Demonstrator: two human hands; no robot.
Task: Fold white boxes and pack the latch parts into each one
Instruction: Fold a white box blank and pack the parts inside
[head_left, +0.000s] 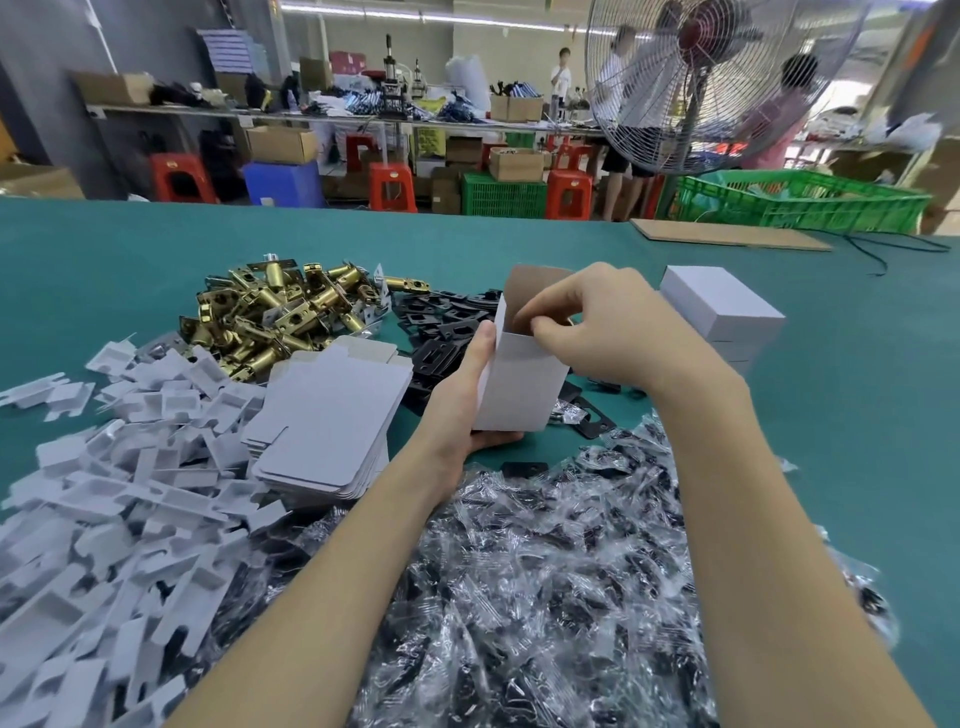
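Observation:
My left hand (462, 395) grips an upright white box (519, 379) from its left side and underneath, just above the green table (130, 249). The box top is open, with its brown-lined flap (535, 286) standing up at the back. My right hand (608, 327) is at the box mouth, its curled fingertips reaching inside; what they pinch is hidden. A stack of flat white box blanks (332, 421) lies to the left. Brass latch bolts (280, 312) are heaped behind it, beside black strike plates (441, 327).
White cardboard inserts (114, 478) are heaped at the left. Small clear bags of black parts (545, 571) cover the near table between my arms. Closed white boxes (722, 306) are stacked at the right. A standing fan (696, 83), green crates (800, 197) and people stand beyond the table.

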